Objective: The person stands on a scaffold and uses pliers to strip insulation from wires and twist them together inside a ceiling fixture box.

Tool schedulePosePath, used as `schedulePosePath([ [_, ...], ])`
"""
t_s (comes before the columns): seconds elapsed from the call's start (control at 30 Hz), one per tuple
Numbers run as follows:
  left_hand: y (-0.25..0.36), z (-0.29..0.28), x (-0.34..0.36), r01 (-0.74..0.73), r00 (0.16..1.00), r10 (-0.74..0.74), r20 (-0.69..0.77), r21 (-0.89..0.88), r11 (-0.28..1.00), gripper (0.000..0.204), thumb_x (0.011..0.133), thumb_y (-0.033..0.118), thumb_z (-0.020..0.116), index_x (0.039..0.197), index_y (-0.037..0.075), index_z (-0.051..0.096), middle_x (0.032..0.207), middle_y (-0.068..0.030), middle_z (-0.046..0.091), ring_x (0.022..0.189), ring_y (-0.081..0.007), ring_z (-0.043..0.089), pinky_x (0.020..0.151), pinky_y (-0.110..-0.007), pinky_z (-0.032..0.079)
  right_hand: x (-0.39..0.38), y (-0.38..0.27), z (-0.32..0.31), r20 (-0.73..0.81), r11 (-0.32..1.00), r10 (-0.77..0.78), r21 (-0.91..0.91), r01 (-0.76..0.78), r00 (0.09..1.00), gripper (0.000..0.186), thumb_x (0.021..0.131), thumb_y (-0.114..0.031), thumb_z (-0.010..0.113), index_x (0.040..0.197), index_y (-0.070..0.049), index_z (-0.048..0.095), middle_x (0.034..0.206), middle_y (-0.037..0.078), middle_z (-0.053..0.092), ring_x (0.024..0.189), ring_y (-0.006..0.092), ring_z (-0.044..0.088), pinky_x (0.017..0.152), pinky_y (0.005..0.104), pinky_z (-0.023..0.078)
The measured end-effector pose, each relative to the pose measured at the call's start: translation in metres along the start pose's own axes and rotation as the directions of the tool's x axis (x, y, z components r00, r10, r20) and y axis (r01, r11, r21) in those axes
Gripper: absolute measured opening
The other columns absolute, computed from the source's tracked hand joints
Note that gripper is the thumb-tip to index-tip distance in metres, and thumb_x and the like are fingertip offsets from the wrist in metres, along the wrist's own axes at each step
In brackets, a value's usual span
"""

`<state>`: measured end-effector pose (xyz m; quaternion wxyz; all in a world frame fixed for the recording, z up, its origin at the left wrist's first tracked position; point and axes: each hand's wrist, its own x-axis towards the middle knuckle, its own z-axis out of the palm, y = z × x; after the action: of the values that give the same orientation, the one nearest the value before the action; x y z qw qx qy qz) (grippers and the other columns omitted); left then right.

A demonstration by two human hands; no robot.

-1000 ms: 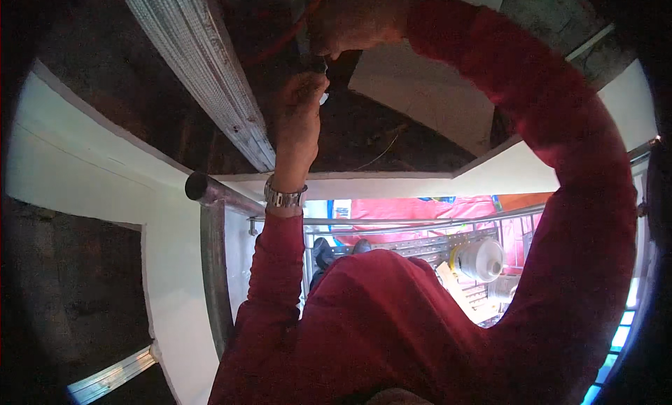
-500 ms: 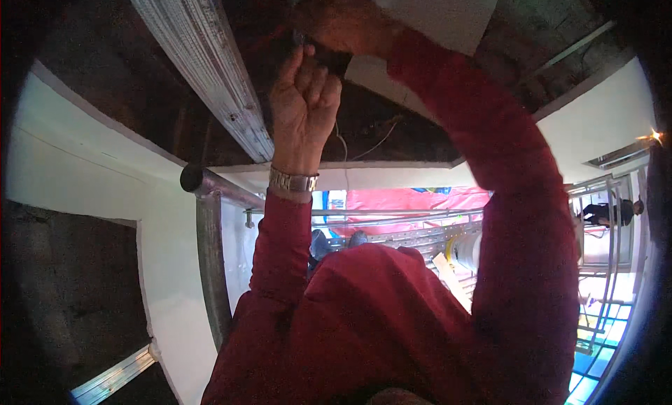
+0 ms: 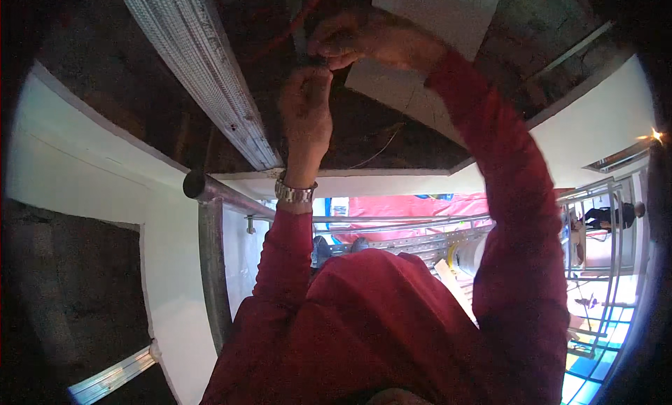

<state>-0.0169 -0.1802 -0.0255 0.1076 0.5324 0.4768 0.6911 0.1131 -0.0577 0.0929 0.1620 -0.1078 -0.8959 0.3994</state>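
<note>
Left hand (image 3: 306, 101) and right hand (image 3: 343, 43) are curled close; whether anything is gripped cannot be told. The nearby red cord (image 3: 303, 17) is judged pliant, best pinched midway.

From my feed, anything pinched where the fingertips of the left hand (image 3: 306, 108) and right hand (image 3: 374, 43) meet is too small and dark for me to make out. Nearest it I see a thin red strand (image 3: 302, 19), dim and gently curved, slanting from the far side down toward the left. Left of that, well lit, a silvery ribbed metal channel (image 3: 199, 66) runs long and straight on a diagonal, its far end leftmost and its near end at the pale edge of the dark opening, just beside the left wrist.
</note>
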Motion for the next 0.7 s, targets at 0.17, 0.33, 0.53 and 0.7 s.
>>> schedulePosePath([
  [0.17, 0.009, 0.0, -0.004, 0.433, 0.882, -0.383, 0.273, -0.791, 0.433, 0.016, 0.1, 0.022, 0.068, 0.1, 0.006, 0.068, 0.06, 0.0073, 0.043, 0.046, -0.0035, 0.029, 0.043, -0.023, 0.024, -0.01, 0.015, 0.033, -0.227, 0.943, 0.053, 0.332, 0.026, 0.972, 0.026, 0.095, -0.014, 0.072, 0.118, -0.001, 0.069, 0.108, 0.01, 0.071, 0.09, 0.0188, 0.07, 0.082, 0.0332, 0.059],
  [0.33, 0.015, 0.004, -0.008, 0.52, 0.82, -0.346, 0.455, -0.846, 0.12, 0.011, 0.1, 0.018, 0.067, 0.102, 0.007, 0.069, 0.068, 0.0042, 0.055, 0.048, -0.0031, 0.033, 0.043, -0.024, 0.027, -0.022, 0.05, 0.066, -0.482, 0.742, -0.041, 0.572, 0.349, 0.875, 0.033, 0.098, -0.028, 0.069, 0.123, -0.006, 0.07, 0.121, 0.009, 0.07, 0.094, 0.0175, 0.07, 0.087, 0.0343, 0.058],
  [0.53, 0.013, -0.006, -0.004, 0.183, 0.983, -0.174, 0.06, -0.226, 0.957, 0.016, 0.101, 0.022, 0.066, 0.1, 0.006, 0.068, 0.073, -0.0006, 0.061, 0.058, -0.0044, 0.048, 0.053, -0.026, 0.038, -0.016, 0.003, 0.004, -0.318, 0.924, 0.166, 0.38, -0.035, 0.933, 0.039, 0.102, -0.034, 0.064, 0.133, -0.011, 0.066, 0.128, 0.008, 0.067, 0.104, 0.0214, 0.069, 0.093, 0.0385, 0.056],
  [0.7, 0.019, 0.0, -0.003, 0.101, 0.987, -0.113, 0.117, 0.105, 0.989, 0.018, 0.101, 0.022, 0.067, 0.106, 0.005, 0.07, 0.085, -0.0023, 0.068, 0.077, -0.0091, 0.061, 0.07, -0.027, 0.048, 0.012, -0.034, -0.042, 0.252, 0.757, 0.161, -0.652, 0.045, 0.954, 0.044, 0.1, -0.041, 0.066, 0.133, -0.012, 0.067, 0.128, 0.008, 0.068, 0.102, 0.0197, 0.069, 0.095, 0.0383, 0.055],
])
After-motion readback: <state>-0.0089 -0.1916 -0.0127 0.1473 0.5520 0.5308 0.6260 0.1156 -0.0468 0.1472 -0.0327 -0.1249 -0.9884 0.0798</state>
